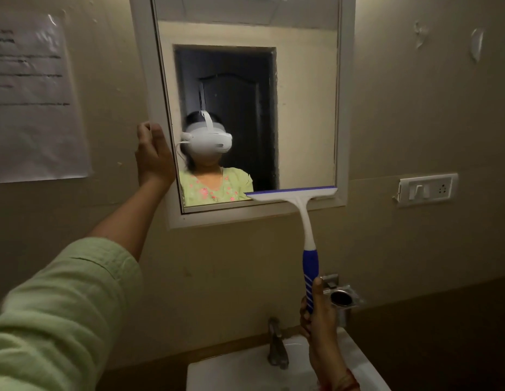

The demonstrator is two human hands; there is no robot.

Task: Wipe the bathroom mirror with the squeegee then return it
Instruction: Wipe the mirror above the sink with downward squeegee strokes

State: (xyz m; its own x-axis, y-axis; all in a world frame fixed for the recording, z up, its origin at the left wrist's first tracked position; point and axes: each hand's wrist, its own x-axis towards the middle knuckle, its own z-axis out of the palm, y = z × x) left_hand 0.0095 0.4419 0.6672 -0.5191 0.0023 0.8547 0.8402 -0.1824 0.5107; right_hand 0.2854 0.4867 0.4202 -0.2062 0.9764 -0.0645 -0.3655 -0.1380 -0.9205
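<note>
A white-framed mirror [302, 108] hangs on the beige wall, tilted, and reflects a person in a headset. My right hand [316, 314] grips the blue handle of a white squeegee [305, 218]. Its blue-edged blade lies across the lower right corner of the glass, at the bottom frame edge. My left hand [154, 156], in a green sleeve, rests against the mirror's left frame with the fingers curled around its edge.
A white sink [245, 373] with a metal tap [276, 345] sits below the mirror. A metal holder [341, 297] is fixed to the wall just behind my right hand. A switch plate [427, 189] is at the right, a paper notice [34, 103] at the left.
</note>
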